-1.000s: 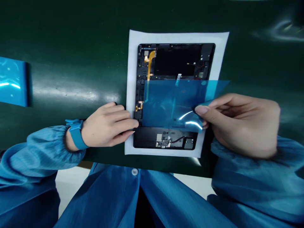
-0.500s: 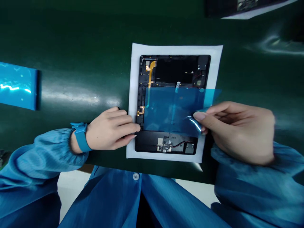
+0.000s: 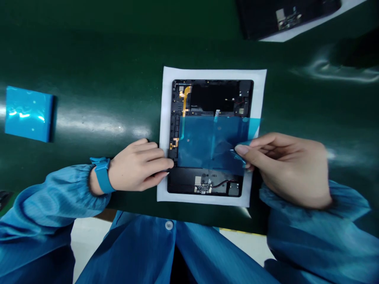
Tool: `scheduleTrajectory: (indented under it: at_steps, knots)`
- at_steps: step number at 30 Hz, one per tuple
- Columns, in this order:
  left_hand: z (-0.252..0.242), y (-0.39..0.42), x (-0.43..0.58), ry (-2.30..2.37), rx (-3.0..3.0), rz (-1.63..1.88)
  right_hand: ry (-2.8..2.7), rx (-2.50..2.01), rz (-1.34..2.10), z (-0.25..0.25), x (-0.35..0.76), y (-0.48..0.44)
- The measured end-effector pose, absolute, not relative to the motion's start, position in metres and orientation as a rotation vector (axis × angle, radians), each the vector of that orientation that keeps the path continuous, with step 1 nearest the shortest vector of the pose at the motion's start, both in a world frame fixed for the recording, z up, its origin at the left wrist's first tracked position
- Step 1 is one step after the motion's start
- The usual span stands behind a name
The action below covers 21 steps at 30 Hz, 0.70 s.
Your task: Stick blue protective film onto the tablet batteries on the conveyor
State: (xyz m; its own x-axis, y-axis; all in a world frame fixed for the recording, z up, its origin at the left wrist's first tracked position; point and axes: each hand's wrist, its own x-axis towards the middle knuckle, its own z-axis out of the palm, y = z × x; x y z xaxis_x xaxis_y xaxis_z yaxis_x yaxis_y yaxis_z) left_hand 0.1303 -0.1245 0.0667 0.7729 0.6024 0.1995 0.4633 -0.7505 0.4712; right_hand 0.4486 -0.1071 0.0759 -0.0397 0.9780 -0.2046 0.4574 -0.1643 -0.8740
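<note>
An opened tablet [image 3: 204, 182] with bare inner parts lies on a white sheet [image 3: 257, 94]. Translucent blue film [image 3: 198, 146] spreads over its middle section and sticks out past the right edge. Between thumb and fingers, my right hand [image 3: 287, 167] pinches the film's lower right part, which is creased and lifted there. My left hand [image 3: 142, 165] is closed, its fingers curled and a fingertip against the tablet's left edge. An orange flat cable [image 3: 185, 102] runs down the tablet's left side, and a pale strip [image 3: 217, 113] shows at the film's top.
To the far left, a shiny blue-wrapped block [image 3: 28, 114] sits on the dark green table [image 3: 103, 51]. Another dark device [image 3: 260, 19] on white sheeting is at the top right. Clear, glossy plastic [image 3: 334, 69] lies near the right edge.
The view has shifted a little, so the tablet appears slightly lower and further left. My right hand still pinches the film, and my left hand stays at the tablet's edge.
</note>
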Motion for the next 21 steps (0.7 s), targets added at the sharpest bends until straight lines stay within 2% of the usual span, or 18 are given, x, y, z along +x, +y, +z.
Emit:
scheduleTrajectory:
  at_steps: [15, 21]
  knots:
    - [0.066, -0.125, 0.13, 0.813, 2.548, 0.487, -1.471, -1.637, 1.237, 0.077, 0.444, -0.105]
    - [0.08, -0.123, 0.131, 0.873, 2.485, 0.472, -1.48, -1.67, 1.245, 0.081, 0.442, -0.103]
